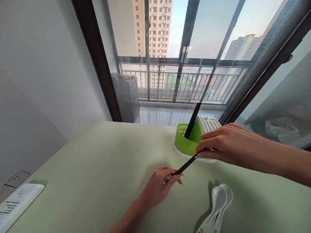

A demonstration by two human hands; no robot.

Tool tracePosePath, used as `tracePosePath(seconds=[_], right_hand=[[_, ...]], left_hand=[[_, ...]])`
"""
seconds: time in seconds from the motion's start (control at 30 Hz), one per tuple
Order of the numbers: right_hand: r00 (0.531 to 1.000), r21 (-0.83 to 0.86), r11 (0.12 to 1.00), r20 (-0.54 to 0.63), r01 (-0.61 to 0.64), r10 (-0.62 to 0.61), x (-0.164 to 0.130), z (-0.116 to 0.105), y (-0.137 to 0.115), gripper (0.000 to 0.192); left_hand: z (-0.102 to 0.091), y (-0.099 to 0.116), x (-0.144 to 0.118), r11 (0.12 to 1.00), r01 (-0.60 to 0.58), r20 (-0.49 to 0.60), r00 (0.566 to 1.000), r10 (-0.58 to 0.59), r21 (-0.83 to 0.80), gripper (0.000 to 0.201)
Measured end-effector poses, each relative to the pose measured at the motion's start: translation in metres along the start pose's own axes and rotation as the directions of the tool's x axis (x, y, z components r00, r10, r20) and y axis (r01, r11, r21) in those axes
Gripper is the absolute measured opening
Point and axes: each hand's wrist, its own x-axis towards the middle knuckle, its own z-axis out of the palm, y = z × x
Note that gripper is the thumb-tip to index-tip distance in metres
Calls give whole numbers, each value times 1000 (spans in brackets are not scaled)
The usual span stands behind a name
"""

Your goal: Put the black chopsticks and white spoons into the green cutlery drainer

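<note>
From the head view, I see both hands at work over the pale green table (97,174). The left hand (157,186) has its thumb and fingers closed on the lower end of a slim black stick (186,165); the right hand (225,142) pinches the upper end, its fingers curled together. The stick slants between them, in front of a green and white utensil holder (182,147), where a long black piece (191,124) leans upright. Two white spoons (219,199) lie overlapping nearer the person, right of the left hand. A white digital device (20,200) sits at the far left, beside a wall socket (17,179).
</note>
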Motion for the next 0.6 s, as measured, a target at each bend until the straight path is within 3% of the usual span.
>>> tracePosePath(seconds=[0.23,0.47,0.6], right_hand=[[986,273,947,62,-169,158,5,-16,-29,30],[975,358,907,94,-221,200,7,-11,-39,31],[977,382,899,91,-215,195,7,-10,-39,33]], left_hand=[[2,-4,0,998,-46,20,999,47,-38,21],[3,-7,1,997,-51,33,998,53,-60,20],[3,-6,1,999,15,48,999,-13,-50,16]])
